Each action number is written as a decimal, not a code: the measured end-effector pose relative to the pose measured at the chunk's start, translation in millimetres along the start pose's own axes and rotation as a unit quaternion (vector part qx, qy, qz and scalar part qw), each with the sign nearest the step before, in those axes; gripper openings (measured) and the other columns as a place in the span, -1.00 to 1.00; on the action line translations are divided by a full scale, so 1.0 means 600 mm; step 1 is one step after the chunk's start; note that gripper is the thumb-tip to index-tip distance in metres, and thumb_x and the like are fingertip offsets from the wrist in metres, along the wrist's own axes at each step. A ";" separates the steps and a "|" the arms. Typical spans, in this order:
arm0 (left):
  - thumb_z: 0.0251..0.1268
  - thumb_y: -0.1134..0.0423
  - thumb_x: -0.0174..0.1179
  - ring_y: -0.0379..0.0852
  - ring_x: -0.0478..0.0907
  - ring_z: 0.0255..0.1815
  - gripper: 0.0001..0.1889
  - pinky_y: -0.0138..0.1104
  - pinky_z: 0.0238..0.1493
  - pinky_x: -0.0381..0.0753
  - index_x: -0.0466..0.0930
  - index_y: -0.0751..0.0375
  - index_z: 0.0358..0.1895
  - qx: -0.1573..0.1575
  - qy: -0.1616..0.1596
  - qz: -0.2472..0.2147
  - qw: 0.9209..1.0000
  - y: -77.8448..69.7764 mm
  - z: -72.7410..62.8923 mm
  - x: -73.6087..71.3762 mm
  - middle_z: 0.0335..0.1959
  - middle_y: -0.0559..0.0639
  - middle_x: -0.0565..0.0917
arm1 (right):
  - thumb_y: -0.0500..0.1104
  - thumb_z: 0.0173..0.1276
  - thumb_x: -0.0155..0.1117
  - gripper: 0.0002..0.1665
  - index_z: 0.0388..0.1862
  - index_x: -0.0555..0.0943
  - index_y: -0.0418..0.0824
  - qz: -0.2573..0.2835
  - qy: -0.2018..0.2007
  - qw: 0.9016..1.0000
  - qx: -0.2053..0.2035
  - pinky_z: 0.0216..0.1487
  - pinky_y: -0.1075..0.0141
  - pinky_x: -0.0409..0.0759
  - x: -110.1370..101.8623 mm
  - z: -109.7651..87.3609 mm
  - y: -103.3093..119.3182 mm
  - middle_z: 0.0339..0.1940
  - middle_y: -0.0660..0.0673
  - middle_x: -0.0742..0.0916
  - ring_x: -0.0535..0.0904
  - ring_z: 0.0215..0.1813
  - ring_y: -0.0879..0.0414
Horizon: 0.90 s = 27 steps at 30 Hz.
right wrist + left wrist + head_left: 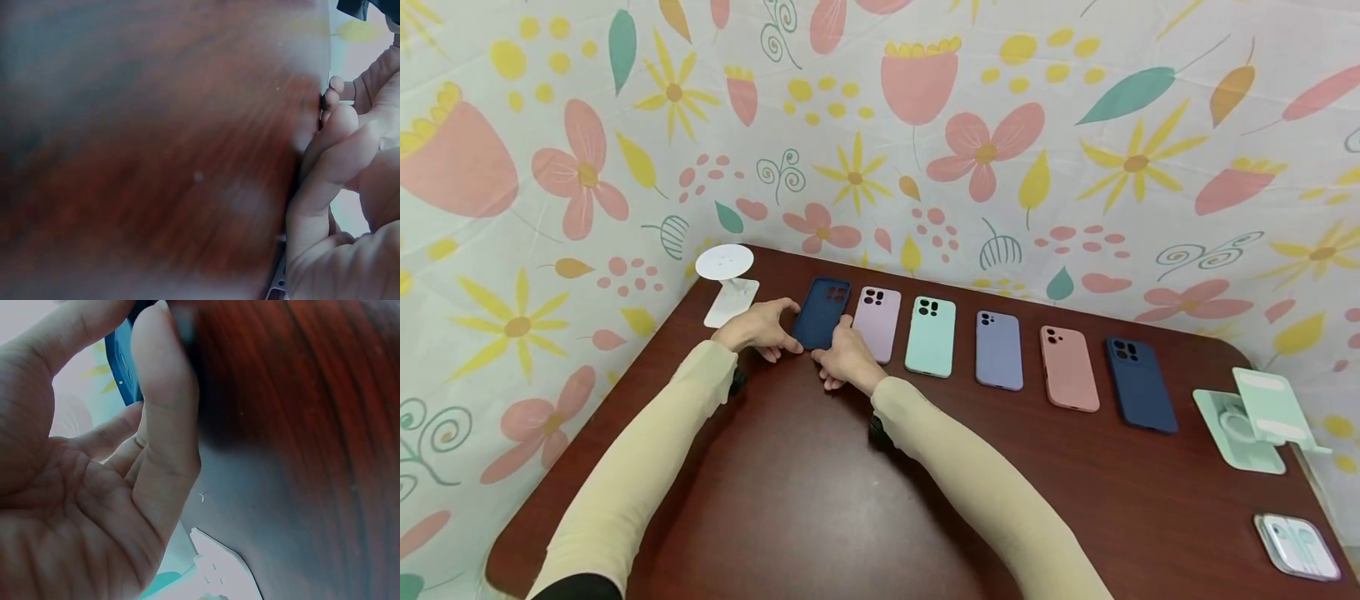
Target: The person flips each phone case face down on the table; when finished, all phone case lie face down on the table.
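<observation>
A dark blue phone case (822, 313) lies at the left end of a row of phone cases, its camera cutouts toward the wall. My left hand (763, 327) grips its left side and near left corner. At the near right corner my right hand (850, 357) holds it, thumb along the top. In the left wrist view, the thumb and fingers of my left hand (125, 450) curl about the blue case (122, 365). Curled fingers of my right hand (331, 181) show in the right wrist view, close to the tabletop; the case is mostly hidden there.
Right of it lie a lilac case (880, 321), a mint case (931, 337), a periwinkle case (998, 354), a pink case (1069, 371) and another dark blue case (1141, 387). A white stand (730, 304) is left; a mint stand (1240, 429) and boxed earphones (1296, 546) are right.
</observation>
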<state>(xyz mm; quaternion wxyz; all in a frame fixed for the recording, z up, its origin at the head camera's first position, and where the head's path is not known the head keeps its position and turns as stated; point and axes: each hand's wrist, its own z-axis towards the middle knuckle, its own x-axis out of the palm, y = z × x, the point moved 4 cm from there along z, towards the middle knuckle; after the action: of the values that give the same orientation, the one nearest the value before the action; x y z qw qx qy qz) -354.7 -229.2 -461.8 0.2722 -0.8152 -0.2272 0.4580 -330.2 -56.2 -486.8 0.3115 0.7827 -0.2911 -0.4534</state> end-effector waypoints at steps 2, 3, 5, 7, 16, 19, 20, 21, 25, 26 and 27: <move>0.31 0.25 0.55 -0.17 0.69 -0.56 -0.13 -0.32 -0.41 0.86 0.28 0.21 0.62 0.002 -0.002 -0.001 1.000 0.001 -0.001 0.000 -0.39 0.13 0.70 | -0.15 0.65 0.34 0.16 0.83 -0.26 -0.27 0.007 -0.002 1.000 -0.005 -0.63 0.26 0.75 -0.001 -0.003 0.000 -0.63 -0.17 0.75 0.62 -0.77 0.11; 0.33 0.22 0.54 -0.16 0.69 -0.56 -0.15 -0.32 -0.41 0.86 0.29 0.22 0.60 0.003 -0.003 0.000 1.000 0.001 -0.002 0.000 -0.39 0.12 0.70 | -0.16 0.65 0.33 0.16 0.83 -0.26 -0.26 0.011 -0.002 1.000 -0.009 -0.63 0.26 0.76 -0.001 -0.005 0.000 -0.62 -0.17 0.75 0.62 -0.77 0.11; 0.37 0.13 0.52 -0.15 0.69 -0.54 -0.19 -0.31 -0.39 0.86 0.32 0.22 0.58 0.003 -0.006 0.000 1.000 0.001 -0.005 0.000 -0.39 0.12 0.69 | -0.16 0.66 0.32 0.14 0.83 -0.26 -0.26 0.018 -0.004 1.000 -0.018 -0.62 0.25 0.77 -0.001 -0.010 0.000 -0.60 -0.18 0.74 0.62 -0.76 0.11; 0.40 -0.01 0.50 -0.13 0.69 -0.51 -0.19 -0.30 -0.37 0.87 0.34 0.21 0.57 0.002 -0.012 0.002 1.000 0.002 -0.007 0.001 -0.36 0.13 0.69 | -0.17 0.66 0.32 0.13 0.84 -0.25 -0.25 0.023 -0.008 0.999 -0.029 -0.61 0.24 0.77 0.000 -0.014 0.000 -0.59 -0.19 0.73 0.62 -0.75 0.10; 0.43 -0.47 0.24 -0.11 0.66 -0.57 -0.12 -0.29 -0.42 0.85 0.46 0.24 0.44 -0.010 -0.051 -0.001 0.999 -0.004 -0.009 0.007 -0.34 0.17 0.64 | -0.18 0.61 0.37 0.12 0.81 -0.16 -0.22 0.015 -0.036 0.997 -0.072 -0.61 0.25 0.77 0.001 -0.016 0.004 -0.57 -0.18 0.73 0.65 -0.75 0.09; 0.42 -0.49 0.22 -0.11 0.65 -0.60 -0.13 -0.28 -0.45 0.84 0.51 0.27 0.34 -0.014 -0.062 -0.006 0.998 -0.006 -0.008 0.009 -0.37 0.16 0.62 | -0.20 0.60 0.37 0.10 0.81 -0.15 -0.20 0.013 -0.040 0.996 -0.082 -0.64 0.26 0.73 0.001 -0.019 0.006 -0.60 -0.16 0.73 0.65 -0.75 0.06; 0.40 -0.49 0.24 -0.11 0.65 -0.61 -0.14 -0.28 -0.45 0.84 0.53 0.28 0.31 -0.015 -0.066 -0.006 0.998 -0.007 -0.007 0.010 -0.37 0.16 0.61 | -0.20 0.60 0.37 0.10 0.81 -0.14 -0.19 0.013 -0.041 0.995 -0.086 -0.64 0.26 0.73 0.001 -0.020 0.007 -0.61 -0.16 0.73 0.65 -0.75 0.06; 0.39 -0.50 0.24 -0.11 0.64 -0.62 -0.13 -0.28 -0.46 0.84 0.53 0.29 0.28 -0.016 -0.068 -0.006 0.998 -0.008 -0.007 0.010 -0.38 0.16 0.61 | -0.21 0.60 0.37 0.10 0.81 -0.14 -0.18 0.015 -0.042 0.995 -0.089 -0.64 0.25 0.73 0.001 -0.022 0.008 -0.62 -0.17 0.74 0.65 -0.74 0.04; 0.37 -0.51 0.24 -0.11 0.64 -0.63 -0.12 -0.28 -0.48 0.83 0.55 0.32 0.23 -0.018 -0.076 0.010 0.997 -0.014 -0.006 0.012 -0.42 0.15 0.60 | -0.22 0.61 0.36 0.07 0.80 -0.13 -0.14 0.017 -0.040 0.995 -0.094 -0.62 0.21 0.76 0.001 -0.026 0.015 -0.63 -0.19 0.74 0.67 -0.74 0.01; 0.37 -0.51 0.24 -0.11 0.63 -0.64 -0.13 -0.29 -0.49 0.82 0.55 0.32 0.22 -0.019 -0.078 0.016 0.997 -0.016 -0.006 0.012 -0.42 0.14 0.60 | -0.22 0.61 0.36 0.08 0.80 -0.12 -0.12 0.019 -0.040 0.994 -0.096 -0.62 0.20 0.75 0.001 -0.026 0.015 -0.63 -0.19 0.74 0.66 -0.74 0.01; 0.37 -0.50 0.24 -0.11 0.63 -0.64 -0.14 -0.29 -0.50 0.82 0.55 0.32 0.21 -0.020 -0.080 0.021 0.996 -0.018 -0.006 0.012 -0.43 0.14 0.60 | -0.21 0.60 0.36 0.08 0.81 -0.13 -0.09 0.017 -0.042 0.994 -0.102 -0.64 0.20 0.74 0.004 -0.019 0.012 -0.64 -0.18 0.73 0.65 -0.75 0.01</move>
<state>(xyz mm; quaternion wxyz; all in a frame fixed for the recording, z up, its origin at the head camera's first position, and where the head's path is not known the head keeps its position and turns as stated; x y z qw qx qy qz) -349.3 -217.7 -457.7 0.2269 -0.7857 -0.2404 0.5228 -320.4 -59.9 -478.0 0.3847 0.7222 -0.2697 -0.5077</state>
